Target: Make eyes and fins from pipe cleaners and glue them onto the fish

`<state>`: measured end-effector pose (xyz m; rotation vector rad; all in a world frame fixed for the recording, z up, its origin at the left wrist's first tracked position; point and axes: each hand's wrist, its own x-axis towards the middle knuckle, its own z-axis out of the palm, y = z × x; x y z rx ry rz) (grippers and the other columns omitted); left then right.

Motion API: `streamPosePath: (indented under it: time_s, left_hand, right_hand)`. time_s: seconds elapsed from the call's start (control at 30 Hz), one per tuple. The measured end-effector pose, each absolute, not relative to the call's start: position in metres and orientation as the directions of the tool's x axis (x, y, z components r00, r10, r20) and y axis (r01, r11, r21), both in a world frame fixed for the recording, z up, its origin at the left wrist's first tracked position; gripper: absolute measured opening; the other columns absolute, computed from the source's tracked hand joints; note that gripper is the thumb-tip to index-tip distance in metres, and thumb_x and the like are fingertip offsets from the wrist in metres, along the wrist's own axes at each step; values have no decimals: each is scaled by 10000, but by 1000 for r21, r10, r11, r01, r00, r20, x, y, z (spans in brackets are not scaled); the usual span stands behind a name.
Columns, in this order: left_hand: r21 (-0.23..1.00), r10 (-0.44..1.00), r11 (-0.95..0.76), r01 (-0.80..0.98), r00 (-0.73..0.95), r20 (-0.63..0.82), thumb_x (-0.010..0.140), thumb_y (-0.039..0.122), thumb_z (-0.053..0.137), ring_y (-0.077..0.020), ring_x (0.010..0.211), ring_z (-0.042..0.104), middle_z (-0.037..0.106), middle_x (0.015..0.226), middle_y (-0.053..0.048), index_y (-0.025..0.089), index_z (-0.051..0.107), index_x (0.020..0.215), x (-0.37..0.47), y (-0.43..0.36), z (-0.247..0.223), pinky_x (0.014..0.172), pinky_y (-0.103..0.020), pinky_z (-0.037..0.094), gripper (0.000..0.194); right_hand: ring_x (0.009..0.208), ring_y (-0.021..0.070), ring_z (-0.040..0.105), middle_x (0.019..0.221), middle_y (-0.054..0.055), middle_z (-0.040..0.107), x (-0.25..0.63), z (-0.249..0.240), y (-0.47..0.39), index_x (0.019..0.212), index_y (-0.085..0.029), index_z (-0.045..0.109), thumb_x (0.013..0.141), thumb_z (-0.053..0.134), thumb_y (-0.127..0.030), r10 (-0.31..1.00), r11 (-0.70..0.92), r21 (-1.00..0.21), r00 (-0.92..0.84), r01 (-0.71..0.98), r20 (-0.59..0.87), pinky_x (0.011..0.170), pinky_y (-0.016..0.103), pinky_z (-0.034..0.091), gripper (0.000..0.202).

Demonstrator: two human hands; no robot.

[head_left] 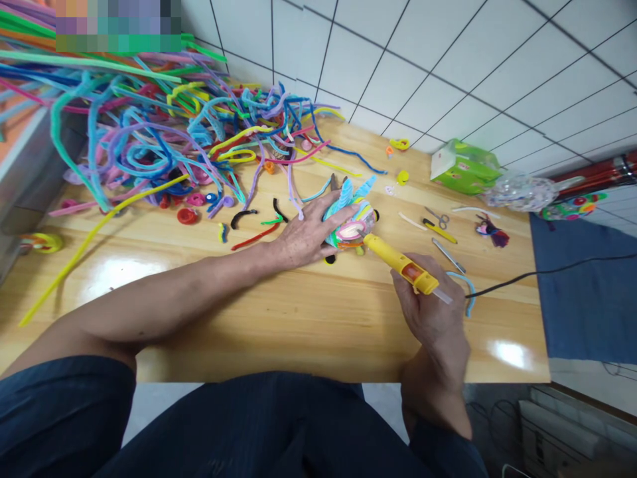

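Observation:
My left hand (317, 229) is closed around a colourful pipe-cleaner figure (352, 229) with light-blue ear-like tips and a pink and white oval on its side. In my right hand (436, 299) is a yellow hot glue gun (393, 257), with a clear glue stick poking out of its back end. The nozzle points at the oval and is at or very near it; whether it touches, I cannot tell. My fingers hide part of the figure. Close to my left wrist lie a red pipe cleaner (255, 237) and a black one (243, 216).
A large heap of pipe cleaners (164, 139) covers the back left. Scissors (438, 217), a yellow craft knife (440, 230) and tweezers (448, 256) lie on the right. A green tissue pack (468, 164) stands by the tiled wall. A black cord (542, 271) crosses the table's right edge.

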<state>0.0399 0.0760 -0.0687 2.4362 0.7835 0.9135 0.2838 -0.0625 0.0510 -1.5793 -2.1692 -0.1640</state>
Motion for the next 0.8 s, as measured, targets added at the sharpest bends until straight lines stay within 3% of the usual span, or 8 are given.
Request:
streamPosePath:
  time_s: [0.8]
  left_hand:
    - [592,653,-727,348,615,442,976,584,769,-462,1626,387,375,1728,-221,311,374,1718,40,76,-71,1257,-696,447,884]
  right_hand:
    - [921,257,816,1068,81,825,287,49,-59,1205,-259,673,1061,624,-282,884,328,-267,-194,906,426,750,380,660,154]
